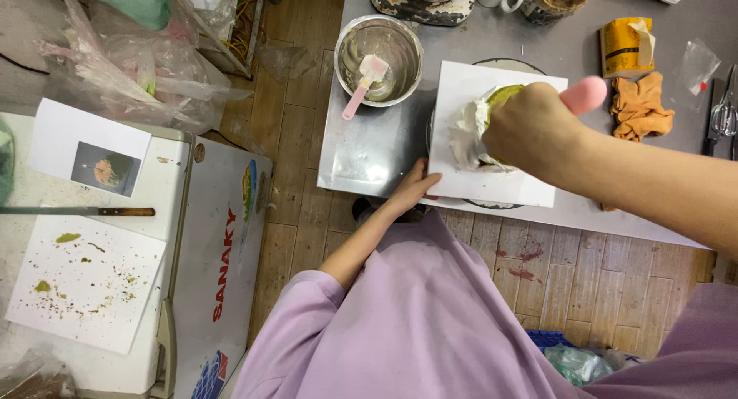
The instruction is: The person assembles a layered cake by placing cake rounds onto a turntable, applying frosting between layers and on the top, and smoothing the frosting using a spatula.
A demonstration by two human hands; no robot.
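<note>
Right hand (534,130) in a closed grip on a pink-handled tool (584,95) over the green cake (500,99); left hand (415,187) flat, steadying the white board (492,187).

Green cake (503,95) with white cream; pink spatula handle (584,94); silver steel bowl (379,59); orange cloth (640,107); lilac sleeves.

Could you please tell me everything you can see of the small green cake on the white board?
The cake is small and round, its green surface showing at the top edge, with white cream smeared thickly over its left side. It sits on a square white board that lies over a round stand on the grey table. The right hand covers most of it, gripping a pink-handled tool. The left hand rests on the board's near left edge.
</note>
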